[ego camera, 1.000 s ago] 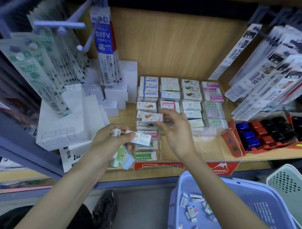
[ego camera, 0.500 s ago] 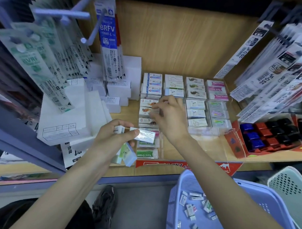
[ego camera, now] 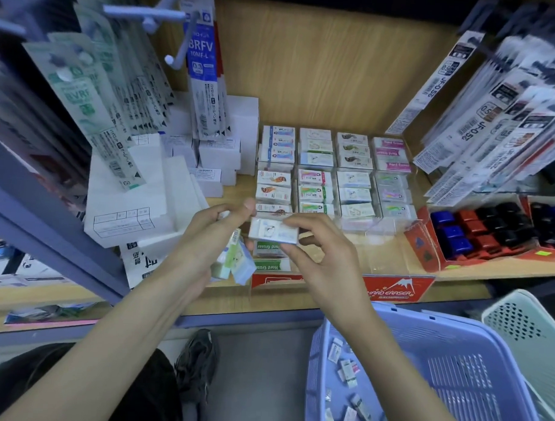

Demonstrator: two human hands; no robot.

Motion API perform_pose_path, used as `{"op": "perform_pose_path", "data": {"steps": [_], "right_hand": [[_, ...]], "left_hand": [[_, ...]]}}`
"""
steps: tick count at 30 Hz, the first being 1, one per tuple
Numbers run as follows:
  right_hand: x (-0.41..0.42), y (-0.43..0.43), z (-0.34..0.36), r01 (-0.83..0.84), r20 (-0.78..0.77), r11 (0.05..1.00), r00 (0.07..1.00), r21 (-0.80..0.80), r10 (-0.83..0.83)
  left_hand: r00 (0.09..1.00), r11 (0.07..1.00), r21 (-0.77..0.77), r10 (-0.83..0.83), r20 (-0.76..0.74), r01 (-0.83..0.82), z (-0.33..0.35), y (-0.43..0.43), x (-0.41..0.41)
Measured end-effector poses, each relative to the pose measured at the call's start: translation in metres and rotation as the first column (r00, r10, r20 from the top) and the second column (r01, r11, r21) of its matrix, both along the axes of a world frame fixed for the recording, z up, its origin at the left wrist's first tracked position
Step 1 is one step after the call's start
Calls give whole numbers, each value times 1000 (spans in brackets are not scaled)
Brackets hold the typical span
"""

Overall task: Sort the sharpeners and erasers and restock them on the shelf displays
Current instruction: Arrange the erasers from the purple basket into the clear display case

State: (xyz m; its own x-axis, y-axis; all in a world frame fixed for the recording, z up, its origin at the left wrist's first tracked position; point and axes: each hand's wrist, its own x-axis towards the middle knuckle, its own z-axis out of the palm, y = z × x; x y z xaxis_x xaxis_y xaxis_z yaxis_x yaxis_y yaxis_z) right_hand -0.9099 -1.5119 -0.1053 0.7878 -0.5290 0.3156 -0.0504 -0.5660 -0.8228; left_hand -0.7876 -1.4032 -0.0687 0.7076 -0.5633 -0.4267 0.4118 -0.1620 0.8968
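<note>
A clear eraser display tray (ego camera: 392,228) on the wooden shelf holds rows of small wrapped erasers (ego camera: 353,176). My right hand (ego camera: 323,259) pinches a white wrapped eraser (ego camera: 274,233) in front of the tray's left column, and the thumb of my left hand (ego camera: 203,236) touches the same eraser's left end. My left hand also holds a bunch of other erasers (ego camera: 233,260) in its palm, green and pale blue. Red, blue and black sharpeners (ego camera: 480,230) fill a red box at the right. A purple basket (ego camera: 453,370) at the lower right holds several loose erasers.
White boxes (ego camera: 138,186) are stacked left of the tray. Hanging refill packs (ego camera: 95,87) crowd the left, with more packs (ego camera: 506,108) on the right. A white perforated basket (ego camera: 530,326) stands beside the purple one. A dark shoe (ego camera: 197,362) is on the floor.
My right hand has come back from the tray's left column toward my left hand and taken hold of the white eraser that my left hand held out.
</note>
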Motion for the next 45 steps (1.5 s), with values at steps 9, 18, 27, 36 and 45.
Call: {"op": "perform_pose_path", "data": {"steps": [9,18,27,36,45], "right_hand": [[-9,4,-4,67,20,996,998,-51,-66],[-16,-30,-11,100,-48,943,991,-318,-122],[-24,-137,-5,255,-204,871,908,-420,-365],[0,-146,-9,164,-282,796,878,-583,-388],[-25,-15,12,132,-102,898,990,421,-98]], "left_hand": [[986,994,4,-109,125,110,-10,0,-2],[990,996,-19,-82,113,85,-17,-11,-7],[996,998,-68,0,87,6,-13,-39,-9],[984,989,-143,-4,-178,-22,-10,-67,-17],[954,988,-135,30,-300,-74,-20,-85,-26]]}}
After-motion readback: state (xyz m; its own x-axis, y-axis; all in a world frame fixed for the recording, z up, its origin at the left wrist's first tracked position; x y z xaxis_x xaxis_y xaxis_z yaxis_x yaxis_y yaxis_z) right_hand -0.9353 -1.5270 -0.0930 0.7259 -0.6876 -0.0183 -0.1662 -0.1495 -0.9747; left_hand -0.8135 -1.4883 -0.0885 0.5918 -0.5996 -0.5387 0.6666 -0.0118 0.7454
